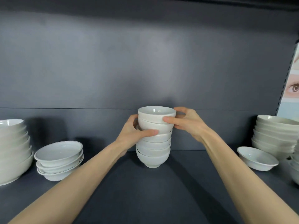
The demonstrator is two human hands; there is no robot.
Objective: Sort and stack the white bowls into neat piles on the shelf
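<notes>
Your central stack (pixel 153 143) of small white bowls stands upright on the dark shelf (pixel 145 194), close to the grey back panel (pixel 145 65). It is several bowls high, and its foot rests on the shelf surface. Your left grip (pixel 134 131) is closed round the left side of the stack at about its third bowl. The thumb lies across the front and the fingers wrap behind, out of sight. Your right grip (pixel 187 122) holds the top bowl (pixel 156 114) of the stack. The thumb presses on the front wall just below the rim, and the fingers curl round the far right side. The top bowl sits nested in the one beneath it, mouth up, with its rim sloping slightly. To the left of the stack, well apart from it, a low pile of shallow bowls (pixel 59 159) sits unevenly nested. Further left of the stack stands a taller pile of larger bowls (pixel 13 149), cut off by the frame edge. To the right of the stack, well apart, a single shallow bowl (pixel 257 158) sits alone. Beyond it is a right-hand pile (pixel 273 135) of larger bowls. Above that pile, a printed poster (pixel 292 88) shows at the frame edge.
</notes>
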